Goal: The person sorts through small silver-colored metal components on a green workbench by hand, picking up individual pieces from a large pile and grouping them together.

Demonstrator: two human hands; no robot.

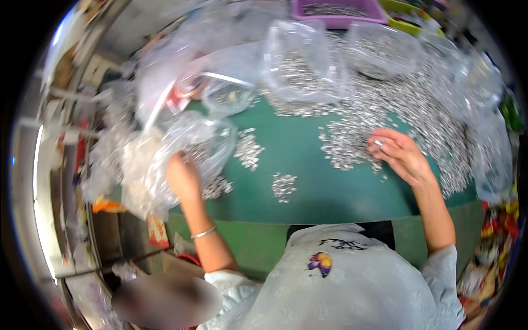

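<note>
My right hand (404,157) is at the edge of a large heap of small shiny metal parts (357,126), its thumb and fingers pinched on a small silver metal part (378,142). My left hand (185,179), with a bangle on the wrist, reaches to the mouth of a clear plastic bag (217,135) that holds similar metal parts (198,151). Its fingers look curled, but what they hold is hidden. Close to the bag lie three small piles: one beside it (249,149), one by my left wrist (218,187), and one nearer the table's front edge (284,187).
A green table top (297,143) carries everything. Toward the back stand clear bags of metal parts (300,66), a purple bin (338,21) and a yellow-green bin (404,22). Crumpled plastic bags (489,154) line the right edge; more plastic (137,170) bunches at left.
</note>
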